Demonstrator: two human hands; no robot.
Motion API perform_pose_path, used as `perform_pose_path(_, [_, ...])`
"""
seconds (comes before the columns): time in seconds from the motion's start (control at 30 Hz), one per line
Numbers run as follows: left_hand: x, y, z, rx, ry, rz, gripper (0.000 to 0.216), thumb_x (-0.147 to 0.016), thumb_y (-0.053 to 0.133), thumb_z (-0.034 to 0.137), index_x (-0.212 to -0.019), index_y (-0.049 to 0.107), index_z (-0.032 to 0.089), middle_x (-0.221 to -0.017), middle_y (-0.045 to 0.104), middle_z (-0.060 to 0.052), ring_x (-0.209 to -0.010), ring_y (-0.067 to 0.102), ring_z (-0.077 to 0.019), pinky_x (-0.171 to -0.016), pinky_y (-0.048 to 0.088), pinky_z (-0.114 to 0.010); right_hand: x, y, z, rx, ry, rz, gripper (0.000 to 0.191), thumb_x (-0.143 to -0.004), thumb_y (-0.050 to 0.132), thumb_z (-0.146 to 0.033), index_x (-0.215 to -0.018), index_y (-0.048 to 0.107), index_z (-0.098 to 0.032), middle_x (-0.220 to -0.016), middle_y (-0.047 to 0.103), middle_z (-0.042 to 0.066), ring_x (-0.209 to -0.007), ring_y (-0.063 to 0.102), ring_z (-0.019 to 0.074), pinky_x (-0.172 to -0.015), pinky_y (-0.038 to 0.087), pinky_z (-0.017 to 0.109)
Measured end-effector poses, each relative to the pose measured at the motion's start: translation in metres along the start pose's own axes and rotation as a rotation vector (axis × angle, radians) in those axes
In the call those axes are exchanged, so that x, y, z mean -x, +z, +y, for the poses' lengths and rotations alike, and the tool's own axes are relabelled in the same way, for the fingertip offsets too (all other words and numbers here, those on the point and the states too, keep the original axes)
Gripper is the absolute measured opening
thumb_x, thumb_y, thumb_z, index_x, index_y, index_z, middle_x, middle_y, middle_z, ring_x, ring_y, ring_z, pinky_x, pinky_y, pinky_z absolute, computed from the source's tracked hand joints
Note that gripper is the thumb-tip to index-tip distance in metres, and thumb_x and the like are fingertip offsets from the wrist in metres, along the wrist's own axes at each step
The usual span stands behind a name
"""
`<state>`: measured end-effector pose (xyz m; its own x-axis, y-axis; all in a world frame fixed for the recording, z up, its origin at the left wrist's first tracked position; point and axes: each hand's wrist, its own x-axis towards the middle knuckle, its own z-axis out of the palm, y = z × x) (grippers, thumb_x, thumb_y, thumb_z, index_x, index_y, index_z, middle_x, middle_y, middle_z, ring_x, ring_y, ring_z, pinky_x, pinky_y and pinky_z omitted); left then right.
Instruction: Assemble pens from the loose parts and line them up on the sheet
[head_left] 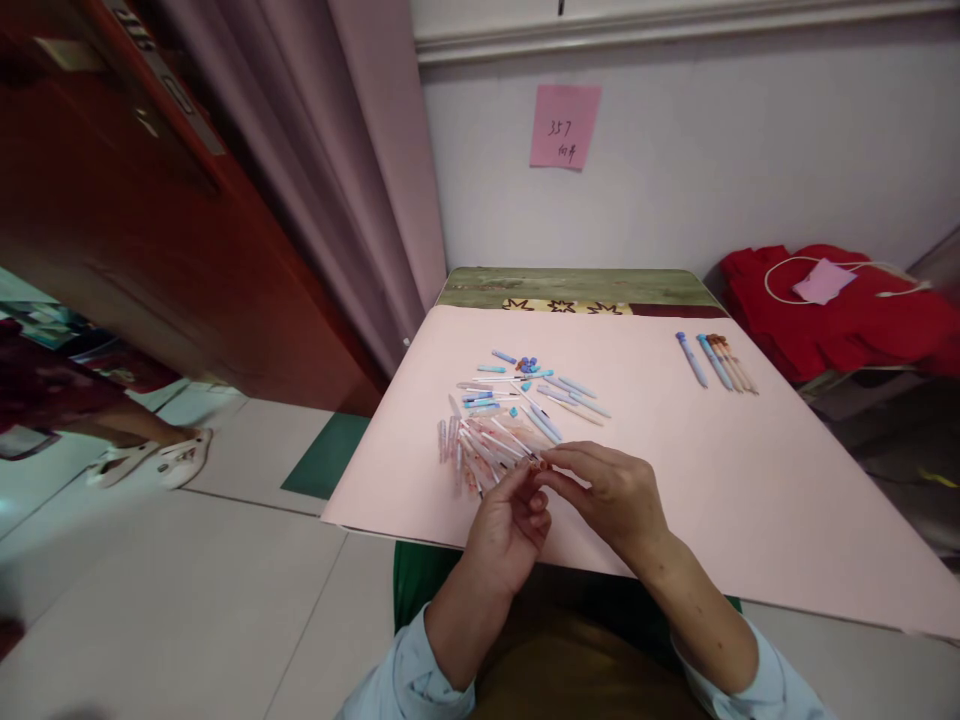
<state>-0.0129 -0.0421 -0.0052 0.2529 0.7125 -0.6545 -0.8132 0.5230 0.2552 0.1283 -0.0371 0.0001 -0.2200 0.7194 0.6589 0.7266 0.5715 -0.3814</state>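
Observation:
My left hand (510, 530) and my right hand (611, 490) meet fingertip to fingertip at the near edge of a heap of pen parts. Both are closed in a pinch around something small and reddish-brown, mostly hidden by the fingers; its kind cannot be made out. Just beyond lie clear pinkish pen barrels (451, 440) and thin white pen refills (504, 442). Farther back are blue pen barrels (544, 422), short blue pieces (491, 369) and a small cluster of dark blue and brown pen toppers (527, 365).
Several whole pens (716, 362), blue and beige, lie in a row at the table's far right. Pink paper covers the table (750, 480). Red cloth (847, 310) with a white cord is beyond the right edge. A person's feet in white clogs (185, 460) stand at left.

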Motion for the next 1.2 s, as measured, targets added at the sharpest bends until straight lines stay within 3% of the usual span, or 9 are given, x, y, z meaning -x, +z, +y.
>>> perform_pose_path(0.13, [0.003, 0.001, 0.01, 0.024, 0.013, -0.017, 0.004, -0.084, 0.065, 0.013, -0.084, 0.064, 0.01, -0.072, 0.068, -0.004, -0.043, 0.044, -0.0038, -0.035, 0.031, -0.014, -0.002, -0.007, 0.018, -0.036, 0.116, 0.003, 0.019, -0.089, 0.066, -0.04, -0.094, 0.074, -0.023, -0.088, 0.077, 0.001, -0.077, 0.071, 0.014, -0.069, 0.053, 0.022])
perform_pose_path(0.27, [0.007, 0.006, 0.023, 0.096, 0.037, -0.031, 0.001, -0.085, 0.063, 0.012, -0.084, 0.062, 0.012, -0.075, 0.07, -0.005, -0.044, 0.042, -0.004, -0.035, 0.031, -0.014, -0.004, -0.009, 0.059, 0.181, 0.382, 0.038, 0.02, -0.089, 0.064, -0.041, -0.09, 0.075, -0.025, -0.086, 0.076, 0.0, -0.068, 0.069, 0.0155, -0.06, 0.049, 0.026])
perform_pose_path(0.4, [0.009, 0.012, 0.029, 0.087, 0.047, -0.031, 0.003, -0.086, 0.062, 0.012, -0.083, 0.062, 0.012, -0.072, 0.069, -0.005, -0.045, 0.042, -0.0048, -0.035, 0.031, -0.014, -0.005, 0.001, 0.095, 0.369, 0.486, -0.114, 0.02, -0.089, 0.06, -0.037, -0.083, 0.075, -0.025, -0.086, 0.074, 0.002, -0.066, 0.066, 0.0164, -0.051, 0.039, 0.026])
perform_pose_path(0.5, [0.007, 0.016, 0.034, 0.072, 0.083, -0.017, 0.006, -0.088, 0.059, 0.012, -0.082, 0.062, 0.012, -0.074, 0.069, -0.006, -0.045, 0.043, -0.0051, -0.035, 0.032, -0.014, -0.007, 0.011, 0.104, 0.384, 0.505, -0.212, 0.019, -0.088, 0.061, -0.036, -0.081, 0.076, -0.026, -0.086, 0.074, 0.002, -0.065, 0.064, 0.0155, -0.051, 0.035, 0.026])
perform_pose_path(0.73, [0.0, 0.024, 0.053, 0.049, 0.193, -0.057, 0.008, -0.089, 0.057, 0.013, -0.085, 0.062, 0.01, -0.072, 0.066, -0.004, -0.047, 0.044, -0.0047, -0.037, 0.033, -0.014, 0.0, 0.028, 0.106, 0.378, 0.526, -0.276, 0.02, -0.09, 0.058, -0.034, -0.094, 0.076, -0.026, -0.09, 0.072, 0.004, -0.077, 0.065, 0.0174, -0.059, 0.04, 0.026])
perform_pose_path(0.9, [-0.006, 0.028, 0.048, 0.042, 0.202, -0.049, 0.004, -0.087, 0.059, 0.012, -0.085, 0.063, 0.011, -0.074, 0.066, -0.003, -0.047, 0.044, -0.0048, -0.038, 0.033, -0.015, 0.004, 0.024, 0.109, 0.253, 0.498, -0.157, 0.019, -0.088, 0.058, -0.036, -0.092, 0.074, -0.025, -0.091, 0.074, 0.001, -0.078, 0.067, 0.0177, -0.064, 0.046, 0.027])
perform_pose_path(1.03, [-0.009, 0.026, 0.042, 0.044, 0.173, -0.037, 0.004, -0.085, 0.064, 0.015, -0.086, 0.063, 0.011, -0.074, 0.067, -0.003, -0.047, 0.045, -0.0045, -0.038, 0.034, -0.015, 0.003, 0.008, 0.086, 0.048, 0.472, -0.012, 0.019, -0.087, 0.061, -0.039, -0.092, 0.072, -0.024, -0.083, 0.074, -0.001, -0.068, 0.067, 0.0156, -0.06, 0.051, 0.026])
perform_pose_path(1.2, [-0.016, 0.017, 0.037, 0.034, 0.151, -0.07, 0.013, -0.079, 0.071, 0.014, -0.091, 0.066, 0.012, -0.078, 0.07, -0.003, -0.047, 0.046, -0.0043, -0.039, 0.034, -0.016, 0.001, -0.019, 0.04, -0.127, 0.326, 0.05, 0.017, -0.088, 0.062, -0.035, -0.095, 0.073, -0.024, -0.091, 0.075, 0.003, -0.071, 0.069, 0.0163, -0.042, 0.048, 0.021])
